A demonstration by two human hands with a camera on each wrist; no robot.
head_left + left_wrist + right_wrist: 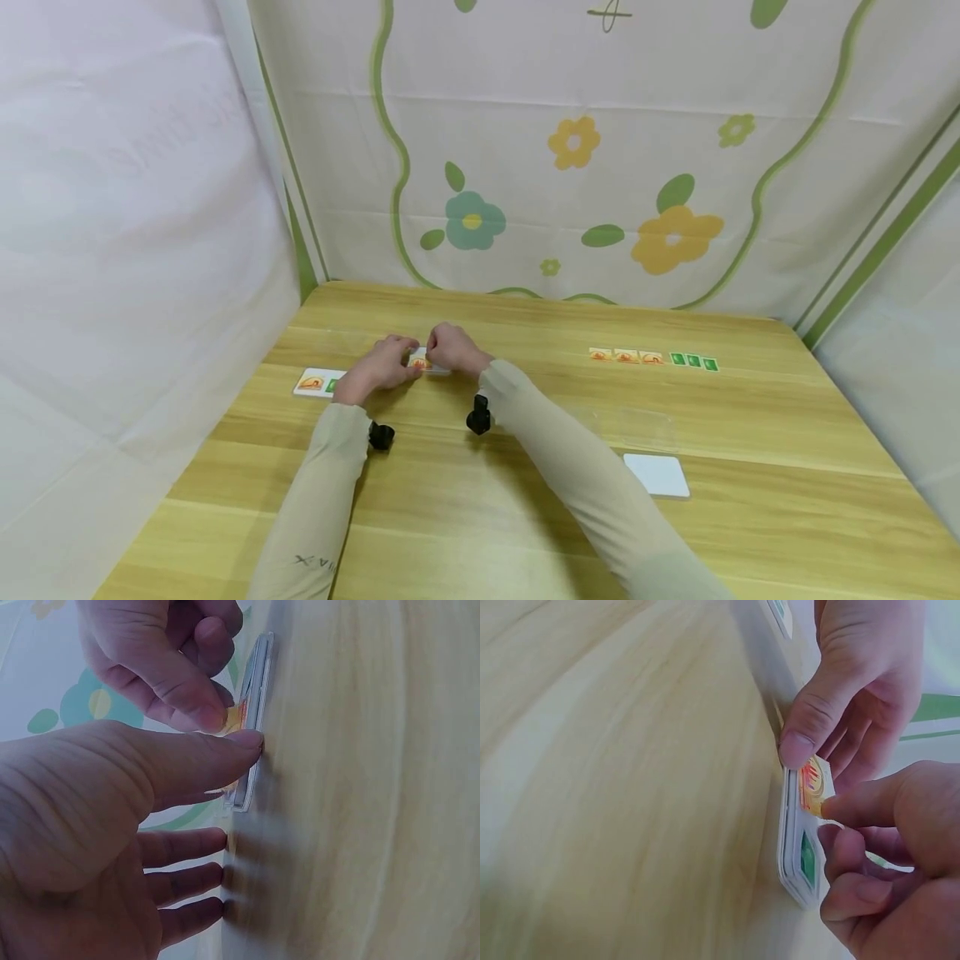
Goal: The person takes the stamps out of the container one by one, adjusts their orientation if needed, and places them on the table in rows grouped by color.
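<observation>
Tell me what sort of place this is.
Probably a fabric-walled booth for tabletop work: a white, flower-printed cloth backdrop hangs behind a yellow wood-grain table, and a plain-looking pale cloth side wall rises at the left.

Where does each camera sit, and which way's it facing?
Head: head-worn, facing forward and down at the table; left hand, right hand, sleeves show.
Left wrist: worn there, facing that hand and the white slab; right hand shows.
Right wrist: worn there, facing that hand and the orange picture; left hand shows.
Wrist views share both hands and the slab.
</observation>
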